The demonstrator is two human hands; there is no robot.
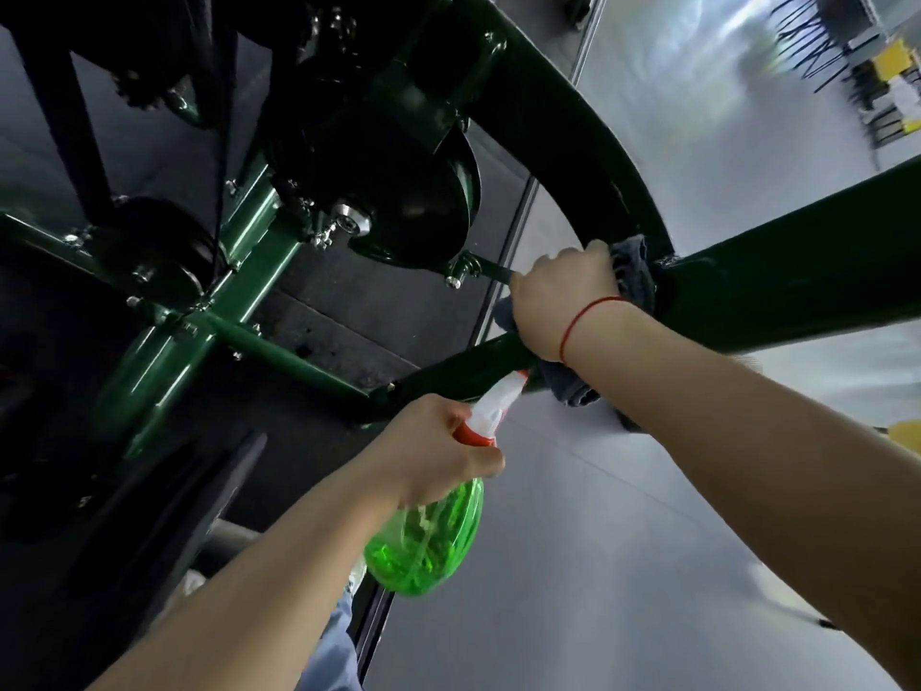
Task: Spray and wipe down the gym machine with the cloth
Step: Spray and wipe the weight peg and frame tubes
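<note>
Two-handed — right hand (558, 301) gripping cloth (635, 271) on frame (777, 291), left hand (433, 451) gripping bottle (428, 541); grey floor (623, 541)

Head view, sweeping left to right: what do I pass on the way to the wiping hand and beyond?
Green cross-frame joint → spray bottle gripped by the left hand → right hand gripping the cloth → thick green beam.

Count on inspection: one green gym machine (772, 271); one spray bottle (428, 536) at six o'clock; one dark cloth (635, 271) at two o'clock; two hands, left hand (438, 451) and right hand (563, 296); one red wrist string (583, 316).
</note>
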